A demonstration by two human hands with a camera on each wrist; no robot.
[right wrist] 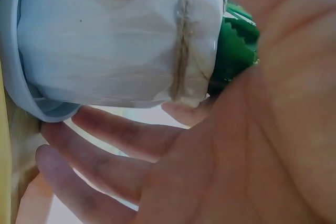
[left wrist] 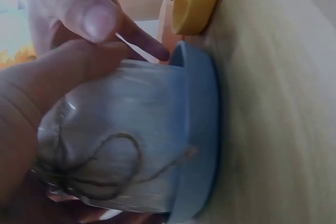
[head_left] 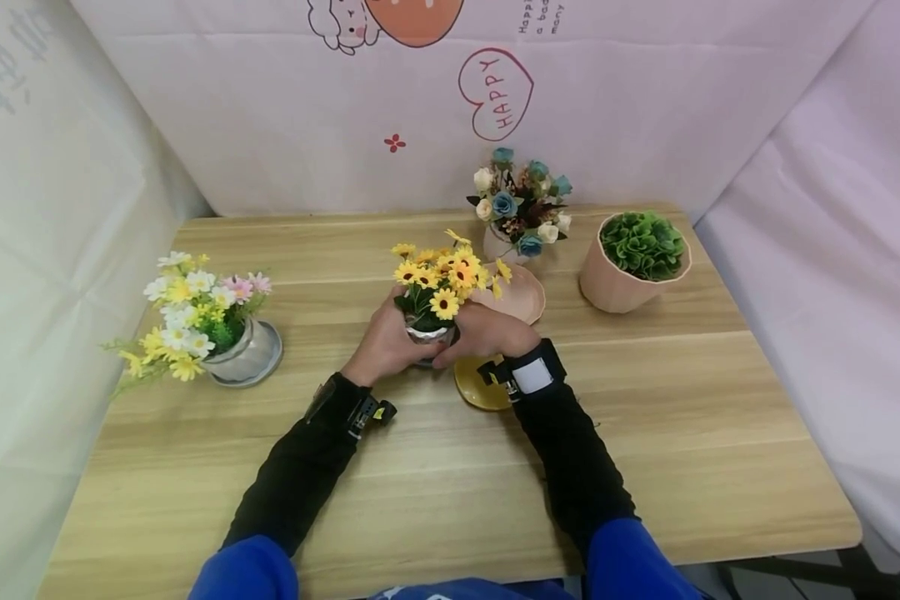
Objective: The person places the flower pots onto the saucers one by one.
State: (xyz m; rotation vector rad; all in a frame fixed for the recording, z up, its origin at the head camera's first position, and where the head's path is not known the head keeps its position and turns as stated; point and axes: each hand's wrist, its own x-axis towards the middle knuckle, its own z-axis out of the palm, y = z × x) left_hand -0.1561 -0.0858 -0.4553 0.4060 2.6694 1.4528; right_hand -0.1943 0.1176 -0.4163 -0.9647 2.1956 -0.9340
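Between the two hands is a small white flower pot (right wrist: 105, 40) of yellow sunflowers (head_left: 444, 275), with twine (left wrist: 123, 182) tied round it. It stands in a blue-grey saucer (left wrist: 202, 129) at the tabletop. My left hand (head_left: 392, 343) holds the pot from the left, its thumb (left wrist: 68, 69) lying across the side. From the right, my right hand (head_left: 487, 332) curves round the pot, its fingertips close by the saucer's rim in the right wrist view. Green leaves (right wrist: 236, 51) show at the pot's mouth.
A yellow saucer (head_left: 480, 396) lies beneath the right wrist and a pink dish (head_left: 528, 296) behind that hand. Blue and white roses (head_left: 517, 204) stand at the back, a pink pot (head_left: 617, 283) with a green plant at right. Mixed flowers (head_left: 187, 312) in a grey pot lean leftward.
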